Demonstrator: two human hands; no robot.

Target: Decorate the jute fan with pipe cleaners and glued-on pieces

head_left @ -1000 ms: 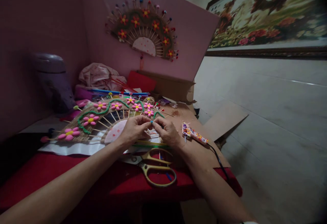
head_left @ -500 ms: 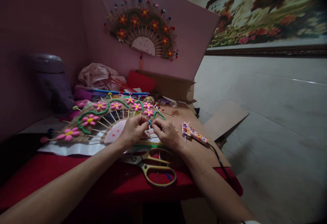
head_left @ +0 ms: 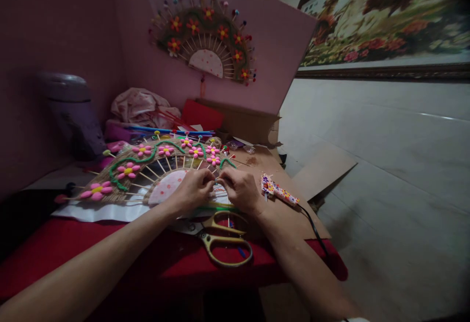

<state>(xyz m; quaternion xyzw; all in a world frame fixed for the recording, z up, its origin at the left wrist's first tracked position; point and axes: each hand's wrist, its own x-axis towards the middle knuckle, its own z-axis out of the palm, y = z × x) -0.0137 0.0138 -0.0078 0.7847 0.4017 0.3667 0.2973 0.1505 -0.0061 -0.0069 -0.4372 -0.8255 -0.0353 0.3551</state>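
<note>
1. Twine fan (head_left: 166, 150) lies toward 9 o'clock from the fingers (head_left: 208, 177); long axis roughly 9-to-3.
2. Left hand (head_left: 194, 187) sits nearer its half-disc (head_left: 167, 187) than right hand (head_left: 242, 190).
3. Fingers pinch; cannot tell on what.

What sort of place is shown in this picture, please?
It looks like a craft corner, perhaps in a home. A pink-flowered fan and gold-handled scissors lie on a red-covered table, and a framed picture hangs on the wall.
</note>
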